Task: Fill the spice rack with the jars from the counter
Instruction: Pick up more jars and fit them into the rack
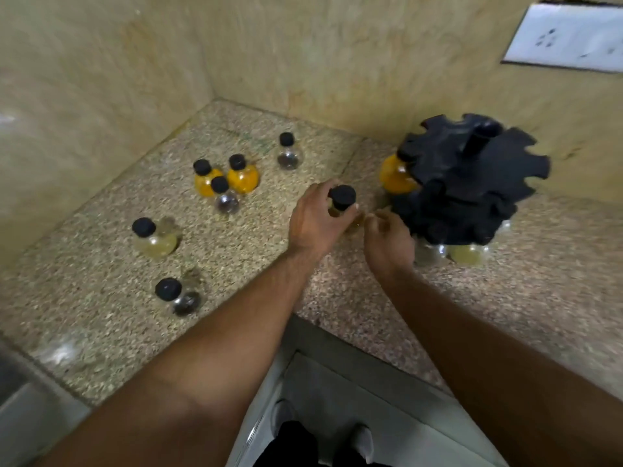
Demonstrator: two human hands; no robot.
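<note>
My left hand (317,219) grips a black-capped jar (342,198) by its neck, just left of the black two-tier spice rack (472,176). Beside it, my right hand (387,241) has loosely curled fingers near the jar's lower body; contact is unclear. An orange jar (396,175) hangs in the rack's upper tier, and pale jars (467,254) hang in the lower tier. On the counter (101,332) stand several loose jars: two orange ones (242,176), clear ones (290,153) and a pale yellow one (155,239).
Beige walls meet in the corner behind the counter. A white socket plate (569,35) is on the right wall. The counter's front edge runs diagonally below my arms, with the floor and my feet (323,433) beneath. A metal sink edge (13,392) shows at lower left.
</note>
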